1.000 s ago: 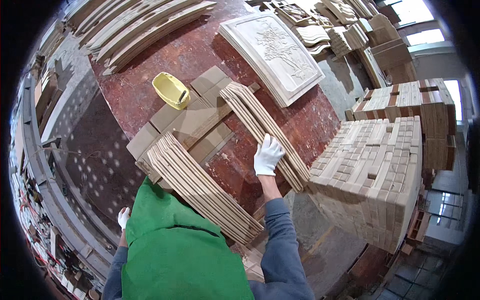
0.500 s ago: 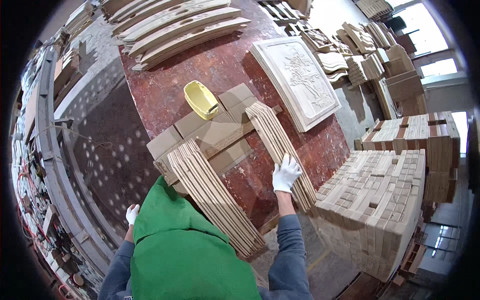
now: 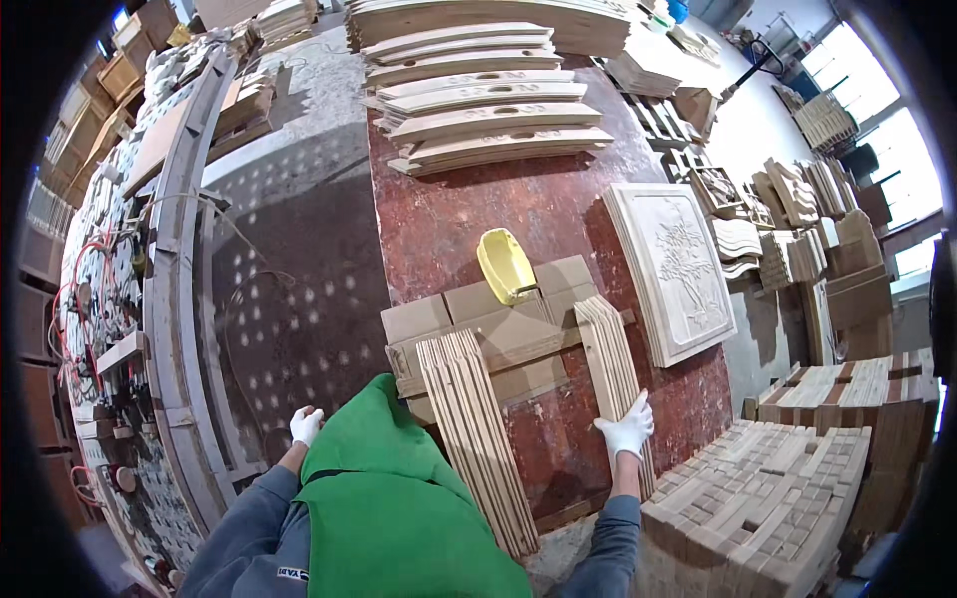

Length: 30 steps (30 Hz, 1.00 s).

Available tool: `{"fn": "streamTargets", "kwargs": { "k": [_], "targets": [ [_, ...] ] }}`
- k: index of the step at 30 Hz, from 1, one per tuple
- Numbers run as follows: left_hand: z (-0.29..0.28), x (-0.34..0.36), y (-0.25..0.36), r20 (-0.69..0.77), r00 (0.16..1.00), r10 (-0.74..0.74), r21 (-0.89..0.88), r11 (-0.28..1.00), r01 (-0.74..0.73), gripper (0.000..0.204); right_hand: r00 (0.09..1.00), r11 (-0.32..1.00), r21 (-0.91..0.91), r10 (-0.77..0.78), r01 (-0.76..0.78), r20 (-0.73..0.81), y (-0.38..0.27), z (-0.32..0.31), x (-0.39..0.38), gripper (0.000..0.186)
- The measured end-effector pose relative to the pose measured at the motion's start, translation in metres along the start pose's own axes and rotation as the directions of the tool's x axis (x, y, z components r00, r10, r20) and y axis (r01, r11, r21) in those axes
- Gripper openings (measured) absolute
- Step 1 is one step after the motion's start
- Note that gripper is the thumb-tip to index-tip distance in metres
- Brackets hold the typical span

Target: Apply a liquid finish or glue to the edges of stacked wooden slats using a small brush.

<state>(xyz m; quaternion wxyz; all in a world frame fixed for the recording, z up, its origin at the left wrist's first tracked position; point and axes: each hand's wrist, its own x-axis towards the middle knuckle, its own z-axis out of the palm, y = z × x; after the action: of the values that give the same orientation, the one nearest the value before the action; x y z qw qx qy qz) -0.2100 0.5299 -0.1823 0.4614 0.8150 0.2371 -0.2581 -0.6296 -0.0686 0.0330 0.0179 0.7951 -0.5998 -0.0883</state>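
My right hand, in a white glove, rests across the near part of a narrow stack of wooden slats. Its thumb is spread to the left side and its fingers stretch along the right. To the left, roughly parallel, lies a second row of slats with pointed far ends, beside my green apron. My left hand, also gloved, hangs low left of the apron with its fingers curled; what they hold, if anything, is hidden. Flattened cardboard lies under the slats' far ends, and a yellow cut-open plastic container stands at its far edge.
The slats lie on a worn red table. Carved panels are stacked at its right, curved wooden pieces at its far end. A tall stack of wooden blocks stands near right, a metal frame at left.
The view has swung, shifting the table and its things right and down in the picture. My right hand stays on the right slat stack; my left hand remains curled beside the apron.
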Motion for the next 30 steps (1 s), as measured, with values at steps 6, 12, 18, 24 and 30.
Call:
{"fn": "streamTargets", "kwargs": {
  "k": [6, 12, 18, 24, 30],
  "targets": [
    [-0.003, -0.003, -0.011, -0.017, 1.000, -0.011, 0.023, 1.000, 0.012, 0.047, 0.998, 0.999, 0.035, -0.024, 0.022, 0.057, 0.003, 0.004, 0.010, 0.130],
    [-0.003, -0.009, -0.021, -0.016, 0.999, -0.045, 0.039, 0.998, 0.046, 0.048, 0.999, 0.999, 0.028, -0.018, 0.017, 0.037, 0.001, 0.006, 0.012, 0.123],
    [0.000, -0.005, -0.023, -0.007, 0.999, -0.049, 0.047, 0.998, 0.049, 0.048, 1.000, 0.999, 0.042, -0.016, 0.015, 0.012, 0.004, 0.011, 0.011, 0.117],
    [-0.002, 0.000, -0.021, -0.005, 0.999, -0.043, 0.060, 0.997, 0.044, 0.049, 1.000, 0.999, 0.047, -0.003, 0.003, 0.015, 0.002, 0.011, 0.010, 0.114],
    [0.001, 0.004, -0.017, 0.006, 0.999, -0.038, 0.077, 0.996, 0.037, 0.049, 1.000, 0.999, 0.046, -0.001, 0.001, 0.014, 0.000, 0.005, 0.010, 0.113]
  ]
}}
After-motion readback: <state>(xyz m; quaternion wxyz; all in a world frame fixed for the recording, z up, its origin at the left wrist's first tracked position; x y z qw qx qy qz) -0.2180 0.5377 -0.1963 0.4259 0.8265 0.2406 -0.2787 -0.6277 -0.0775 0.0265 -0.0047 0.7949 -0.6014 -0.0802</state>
